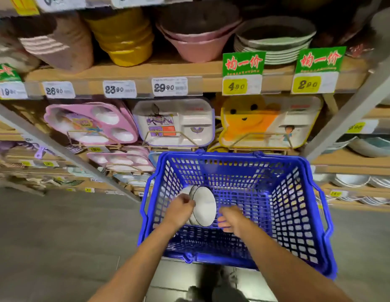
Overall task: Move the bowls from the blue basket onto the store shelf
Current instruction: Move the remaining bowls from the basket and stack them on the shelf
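I see my left hand [182, 205] curled over the upper rim of two nested white bowls [204, 207], which stand on edge against the left wall of the basket [298, 214] on the floor [59, 236]. My right hand [231, 219] sits just beside them with its fingers curled; I cannot tell if it grips. The basket's far wall rises between the bowls and the shelf [189, 67], where propped trays [172, 120] and price tags [169, 86] crowd the front edge.
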Available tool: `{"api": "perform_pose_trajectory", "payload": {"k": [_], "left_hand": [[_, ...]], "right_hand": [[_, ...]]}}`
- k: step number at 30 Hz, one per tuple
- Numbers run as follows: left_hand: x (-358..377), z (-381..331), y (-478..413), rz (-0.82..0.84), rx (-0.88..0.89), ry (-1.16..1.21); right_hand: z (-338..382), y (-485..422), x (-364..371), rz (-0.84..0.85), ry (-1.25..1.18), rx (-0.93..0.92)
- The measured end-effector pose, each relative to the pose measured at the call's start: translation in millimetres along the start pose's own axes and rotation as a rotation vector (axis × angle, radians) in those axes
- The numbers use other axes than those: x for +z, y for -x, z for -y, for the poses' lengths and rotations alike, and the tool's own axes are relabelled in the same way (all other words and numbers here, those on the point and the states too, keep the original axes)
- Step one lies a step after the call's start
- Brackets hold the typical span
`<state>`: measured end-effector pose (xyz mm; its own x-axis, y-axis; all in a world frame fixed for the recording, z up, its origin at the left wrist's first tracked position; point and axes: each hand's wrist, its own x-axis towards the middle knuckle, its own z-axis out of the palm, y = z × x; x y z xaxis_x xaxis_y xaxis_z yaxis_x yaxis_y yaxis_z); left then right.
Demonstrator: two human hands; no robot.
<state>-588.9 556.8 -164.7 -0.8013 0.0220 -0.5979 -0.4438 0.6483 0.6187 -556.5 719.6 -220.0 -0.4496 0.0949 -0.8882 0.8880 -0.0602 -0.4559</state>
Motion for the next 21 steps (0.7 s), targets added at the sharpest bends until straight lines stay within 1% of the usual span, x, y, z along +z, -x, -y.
{"api": "perform_pose_trajectory", "payload": {"k": [3,5,7,9,10,12,14,15,17,18,19,21], "left_hand": [[26,13,-30,0.127,-0.082,0.045],[41,24,-48,0.136,-0.095,0.021],[55,33,-61,0.101,-0.036,-0.043],[67,35,-63,0.052,0.002,-0.103],[72,36,-62,0.029,0.015,-0.089],[82,37,-64,-0.015,0.052,0.057],[89,35,-69,-0.064,0.028,0.100],[93,34,-74,-0.095,0.016,0.103],[98,33,-85,-0.156,-0.007,0.177],[100,32,-91,-0.179,-0.034,0.198],[100,31,-96,-0.198,-0.064,0.198],[103,30,-105,-0.233,-0.095,0.164]], "right_hand": [[-4,-39,12,-0.054,-0.006,0.059],[-10,-65,19,-0.118,0.028,0.045],[-17,-87,24,-0.127,-0.011,0.048],[-18,-101,31,-0.059,-0.130,0.074],[-20,-109,34,-0.051,-0.148,0.085],[-20,-126,37,-0.130,-0.100,0.103],[-22,-140,38,-0.214,-0.053,0.109],[-20,-144,39,-0.203,-0.034,0.125],[-22,-148,44,-0.117,-0.044,0.161],[-22,-150,46,-0.102,-0.041,0.167],[-23,-151,47,-0.096,-0.001,0.161],[-26,-158,49,-0.142,0.127,0.119]]}}
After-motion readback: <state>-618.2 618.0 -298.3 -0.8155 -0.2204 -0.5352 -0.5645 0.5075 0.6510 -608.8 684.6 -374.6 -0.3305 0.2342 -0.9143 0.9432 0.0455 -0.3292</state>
